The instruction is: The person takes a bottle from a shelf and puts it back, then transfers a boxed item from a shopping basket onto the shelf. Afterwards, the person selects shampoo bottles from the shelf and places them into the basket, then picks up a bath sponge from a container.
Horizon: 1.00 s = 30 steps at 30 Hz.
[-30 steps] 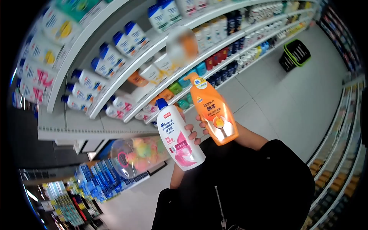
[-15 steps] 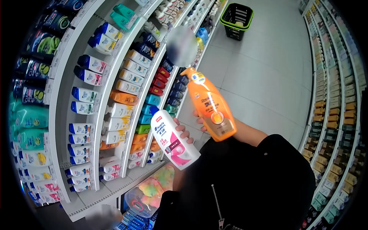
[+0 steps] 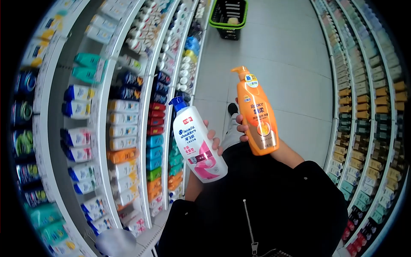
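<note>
A white bottle with a blue pump and pink label (image 3: 199,147) is held by my left hand (image 3: 214,139), whose fingertips curl round its right edge. To its right, my right hand (image 3: 242,126) grips an orange pump bottle (image 3: 258,115), with its fingers showing at the bottle's left edge. Both bottles are tilted, labels facing the camera, pumps toward the top of the view. They are apart from each other. The palms are hidden behind the bottles.
Shelves of bottles (image 3: 124,120) line the left side. More shelves with small boxed goods (image 3: 364,128) stand on the right. A black basket with a green rim (image 3: 228,19) is on the grey tiled floor (image 3: 282,51) ahead. My shoe (image 3: 232,110) shows between the bottles.
The view has turned toward the aisle, so the basket now lies near top centre. Both hands still hold their bottles; the orange one has shifted right in view and stands more upright.
</note>
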Each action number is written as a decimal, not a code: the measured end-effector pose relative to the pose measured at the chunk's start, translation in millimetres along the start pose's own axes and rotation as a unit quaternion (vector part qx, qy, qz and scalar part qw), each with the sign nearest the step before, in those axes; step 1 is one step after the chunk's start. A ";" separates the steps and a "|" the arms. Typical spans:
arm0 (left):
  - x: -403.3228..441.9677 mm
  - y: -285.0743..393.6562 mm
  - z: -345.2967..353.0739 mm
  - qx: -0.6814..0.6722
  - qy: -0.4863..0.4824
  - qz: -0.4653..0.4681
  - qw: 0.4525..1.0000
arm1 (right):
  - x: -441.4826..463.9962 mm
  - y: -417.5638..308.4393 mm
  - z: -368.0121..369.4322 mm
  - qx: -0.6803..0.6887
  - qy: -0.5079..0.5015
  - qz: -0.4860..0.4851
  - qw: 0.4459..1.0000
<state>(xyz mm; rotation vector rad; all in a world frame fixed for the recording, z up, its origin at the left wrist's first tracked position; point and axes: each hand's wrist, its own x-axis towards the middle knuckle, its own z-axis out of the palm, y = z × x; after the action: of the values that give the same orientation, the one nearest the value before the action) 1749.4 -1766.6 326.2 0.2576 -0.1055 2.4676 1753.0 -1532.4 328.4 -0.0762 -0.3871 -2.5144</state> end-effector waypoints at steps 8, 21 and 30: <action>157.4 46.4 -38.8 -0.053 -0.040 -0.074 0.995 | 62.8 -94.9 59.3 -0.053 0.002 -0.082 0.995; 333.1 86.1 -90.4 -0.139 -0.002 -0.243 0.960 | 127.7 -194.9 64.9 -0.079 0.026 -0.208 0.975; 397.6 100.1 -92.2 -0.099 0.104 -0.190 0.971 | 158.5 -283.9 41.0 -0.122 -0.019 -0.202 0.972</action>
<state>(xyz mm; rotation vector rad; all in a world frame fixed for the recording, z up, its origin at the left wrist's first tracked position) 1366.4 -1594.0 318.6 -0.0646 -0.1940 2.0701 1460.9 -1384.2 316.5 -0.1567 -0.1118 -2.9574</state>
